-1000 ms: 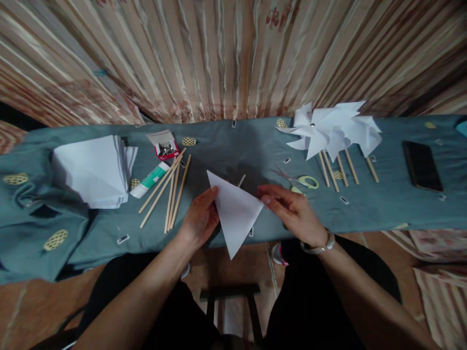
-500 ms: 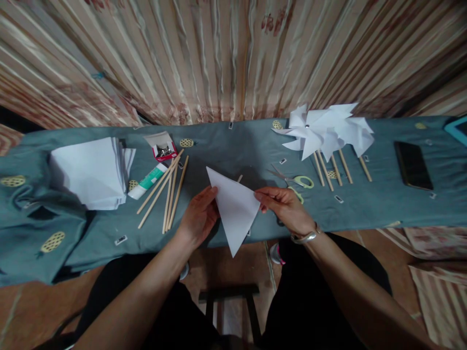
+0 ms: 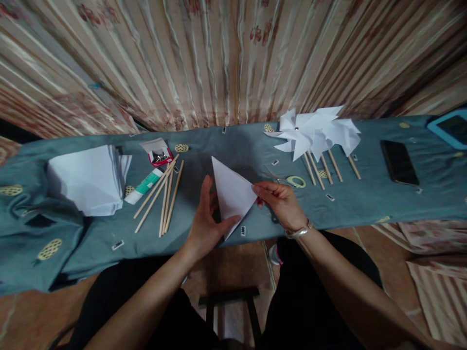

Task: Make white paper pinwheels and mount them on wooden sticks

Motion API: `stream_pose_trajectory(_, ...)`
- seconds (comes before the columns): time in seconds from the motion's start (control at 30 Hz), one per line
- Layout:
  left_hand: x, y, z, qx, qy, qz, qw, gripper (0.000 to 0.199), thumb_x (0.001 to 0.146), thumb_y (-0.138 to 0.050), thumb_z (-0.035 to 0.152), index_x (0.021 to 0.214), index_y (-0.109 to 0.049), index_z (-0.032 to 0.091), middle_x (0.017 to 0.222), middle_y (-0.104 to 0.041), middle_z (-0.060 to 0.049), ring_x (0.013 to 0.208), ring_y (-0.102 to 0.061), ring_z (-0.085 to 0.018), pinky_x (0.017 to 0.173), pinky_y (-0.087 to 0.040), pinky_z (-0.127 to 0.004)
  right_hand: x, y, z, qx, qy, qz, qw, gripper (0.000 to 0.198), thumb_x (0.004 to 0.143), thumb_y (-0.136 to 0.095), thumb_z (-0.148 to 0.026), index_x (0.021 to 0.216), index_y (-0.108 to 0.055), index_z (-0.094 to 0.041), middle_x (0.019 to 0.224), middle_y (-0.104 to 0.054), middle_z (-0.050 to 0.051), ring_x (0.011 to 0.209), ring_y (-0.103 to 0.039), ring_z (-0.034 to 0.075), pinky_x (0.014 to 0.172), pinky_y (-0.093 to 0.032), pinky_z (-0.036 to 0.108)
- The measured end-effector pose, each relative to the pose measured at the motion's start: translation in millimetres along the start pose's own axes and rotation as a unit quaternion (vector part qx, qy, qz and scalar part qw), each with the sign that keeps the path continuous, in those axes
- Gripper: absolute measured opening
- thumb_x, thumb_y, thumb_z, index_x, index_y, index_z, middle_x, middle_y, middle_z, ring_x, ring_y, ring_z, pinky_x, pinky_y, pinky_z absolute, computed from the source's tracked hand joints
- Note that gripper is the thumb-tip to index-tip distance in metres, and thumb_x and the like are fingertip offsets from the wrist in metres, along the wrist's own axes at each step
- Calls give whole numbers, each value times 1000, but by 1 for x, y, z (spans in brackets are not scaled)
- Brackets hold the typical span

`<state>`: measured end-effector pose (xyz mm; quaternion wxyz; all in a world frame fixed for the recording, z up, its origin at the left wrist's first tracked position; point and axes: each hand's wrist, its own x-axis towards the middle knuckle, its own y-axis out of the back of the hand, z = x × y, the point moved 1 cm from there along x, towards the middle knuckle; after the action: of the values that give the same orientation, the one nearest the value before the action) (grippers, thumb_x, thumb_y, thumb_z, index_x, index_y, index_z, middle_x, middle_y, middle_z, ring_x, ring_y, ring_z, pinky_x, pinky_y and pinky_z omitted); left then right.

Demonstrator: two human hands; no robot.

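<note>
A white sheet of paper [image 3: 233, 189], folded into a triangle, is held over the front part of the cloth-covered table. At the triangle's right corner, the thumb and fingers of my right hand [image 3: 280, 200] pinch the paper. My left hand [image 3: 207, 226] is at the left edge, its fingers spread. Its thumb lies across the paper's lower part, while some fingertips are hidden behind the edge. Scissors [image 3: 295, 181] with light green handles lie just beyond my right hand, partly covered by it.
To the left are a stack of white paper [image 3: 87, 182], a glue tube [image 3: 144, 186], several wooden sticks [image 3: 166, 201] and a red box [image 3: 159, 156] of small metal pieces. Paper pinwheels [image 3: 314, 131] on sticks, a phone [image 3: 399, 163] and a blue-framed device [image 3: 450, 128] lie to the right.
My left hand has loosened from the paper's upper left edge and spread, its thumb now lower on the sheet. The right hand keeps its pinch. The view has shifted slightly.
</note>
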<state>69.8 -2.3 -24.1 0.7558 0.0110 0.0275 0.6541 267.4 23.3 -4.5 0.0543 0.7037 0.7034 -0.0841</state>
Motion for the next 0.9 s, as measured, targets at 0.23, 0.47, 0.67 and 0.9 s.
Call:
stream_pose_trajectory(0.23, -4, -3, -6, 100, -37, -34, 994, 121, 67, -85, 39, 156, -4, 32, 166, -8, -15, 145, -31, -37, 116, -31, -56, -6, -7, -2, 47, -26, -33, 998, 40, 65, -80, -58, 78, -75, -20, 66, -69, -2, 53, -58, 9, 48, -50, 19)
stream_pose_trajectory(0.47, -3, -3, -2, 36, -7, -19, 999, 109, 73, -79, 40, 155, -8, 32, 166, -11, -13, 145, -33, -33, 117, -30, -53, -8, -5, -4, 87, -48, -54, 994, 43, 66, -79, -61, 79, -73, -20, 68, -70, -1, 60, -65, 11, 51, -52, 18)
stream_pose_trajectory(0.67, -3, 3, 1, -63, 29, 2, 998, 83, 81, -67, 40, 152, -25, 27, 160, -32, -11, 145, -34, -29, 120, -24, -50, -3, 0, 7, 32, -25, -9, 999, 46, 65, -81, -55, 92, -71, -19, 70, -68, -2, 56, -60, 11, 51, -54, 23)
stream_pose_trajectory(0.9, -3, 11, 0, -187, 162, 102, 964, 26, 73, -68, 33, 93, -65, 17, 98, -74, -7, 111, -65, -32, 100, -50, -47, -10, 8, 11, -284, 132, 21, 950, 43, 89, -59, -34, 128, -59, -16, 90, -75, 8, 69, -68, 21, 69, -59, 39)
